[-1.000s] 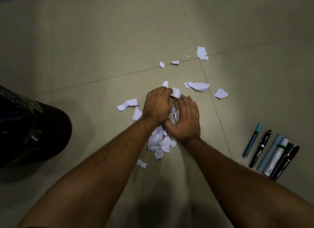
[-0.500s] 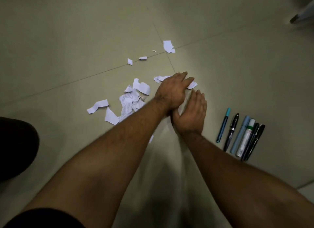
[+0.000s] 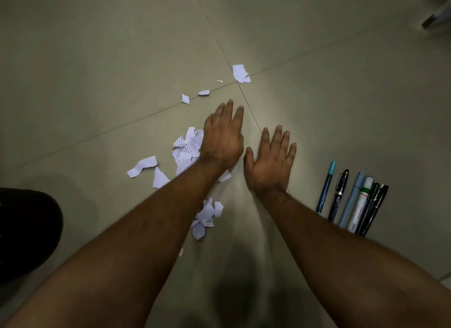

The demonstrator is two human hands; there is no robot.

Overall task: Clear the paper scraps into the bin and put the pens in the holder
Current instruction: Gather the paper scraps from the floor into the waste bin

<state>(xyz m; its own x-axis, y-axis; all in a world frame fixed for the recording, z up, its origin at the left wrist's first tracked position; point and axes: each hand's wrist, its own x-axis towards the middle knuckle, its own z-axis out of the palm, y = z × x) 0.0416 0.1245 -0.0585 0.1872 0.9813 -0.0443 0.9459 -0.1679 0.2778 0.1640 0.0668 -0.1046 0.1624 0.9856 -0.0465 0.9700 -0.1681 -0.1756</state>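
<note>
Both hands flat over the tiled floor (image 3: 341,107), fingers straight and spread, gripping nothing — left hand (image 3: 223,137) against the heap of paper scraps (image 3: 186,154), right hand (image 3: 271,164) just beside it. More scraps loose farther out and near the left forearm. Pens (image 3: 351,200) in a row right of the right wrist — dark bin (image 3: 26,230) at the left edge.

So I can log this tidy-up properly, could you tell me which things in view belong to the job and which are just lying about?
Part of the job:
paper scraps
pens
black bin
left hand
right hand

Just lying about:
grey object at the top right edge, too blurred to identify
</note>
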